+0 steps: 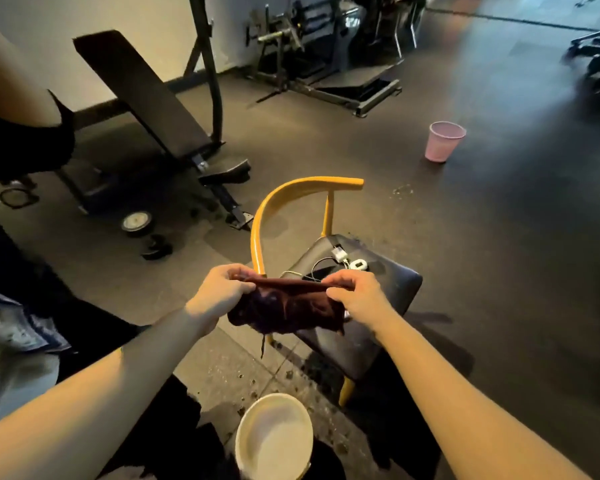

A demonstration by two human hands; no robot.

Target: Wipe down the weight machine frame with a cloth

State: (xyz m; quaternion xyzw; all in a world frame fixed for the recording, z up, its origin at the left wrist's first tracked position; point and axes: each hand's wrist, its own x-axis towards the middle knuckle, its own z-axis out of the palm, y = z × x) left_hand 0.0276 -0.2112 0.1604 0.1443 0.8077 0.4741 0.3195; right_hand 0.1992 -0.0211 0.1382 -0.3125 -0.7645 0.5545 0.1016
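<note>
Head view: floor (499, 271) dark rubber, fills most of frame; bench (142, 98) at 10 o'clock, tilted pad on a black frame with a wheel, likely the weight machine to wipe, well apart from the hands, untouched; another machine (326, 64) at 12 o'clock by the wall, too blurred to say which one the task means. Chair (378, 299) centre, yellow back, black seat, just beyond the hands, serving as a parking spot for a charger (340, 253) and cable. White bucket (274, 441) at 6 o'clock, near the feet, probably for wetting or rinsing. Pink cup (442, 142) at 2 o'clock on the floor, apart from everything. Cloth (284, 306) dark maroon, centre, stretched between both hands over the chair's front edge, hanging slack below with a loose thread; looks like it's being spread or folded ready for wiping, so wiping not yet begun. Left hand (219, 292) pinches the top left edge, fingers curled; right hand (357, 292) pinches the top right edge, thumb and fingers closed on the fabric. Both forearms reach forward, nearly level, wrists turned inward
</note>
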